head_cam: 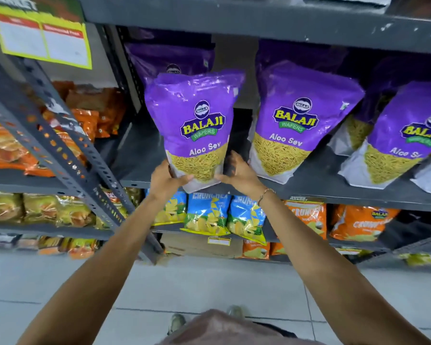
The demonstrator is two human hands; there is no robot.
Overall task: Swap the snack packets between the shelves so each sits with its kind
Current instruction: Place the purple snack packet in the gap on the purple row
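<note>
A purple Aloo Sev packet [193,128] stands upright at the front edge of the grey upper shelf [334,188]. My left hand [166,179] grips its lower left corner and my right hand [239,174] grips its lower right side. Two more purple Aloo Sev packets [301,120] lean on the same shelf to the right, and another stands behind the held one. On the shelf below sit blue Crunchex packets [209,212] and orange packets [358,224].
A slanted grey perforated upright [60,145] separates this rack from the left rack, which holds orange snack packets [90,113] and yellow packets [35,209]. A yellow price sign [45,36] hangs top left. A cardboard box [199,246] sits low. Tiled floor lies below.
</note>
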